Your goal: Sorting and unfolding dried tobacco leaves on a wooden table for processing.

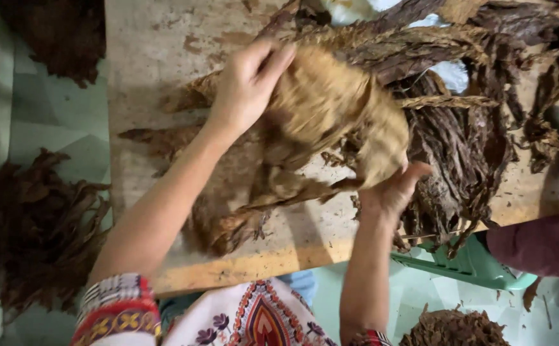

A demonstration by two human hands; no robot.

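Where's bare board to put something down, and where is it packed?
Free: the board's far-left part, from its left edge to the left hand, and a strip by the near edge between the forearms. Packed: the centre under the light leaf both hands hold, right hand below, and the right side under dark leaves.

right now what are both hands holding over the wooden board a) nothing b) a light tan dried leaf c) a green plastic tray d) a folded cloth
b: the left hand and the right hand each have a grip on the light tan dried leaf, spread between them above the wooden board.
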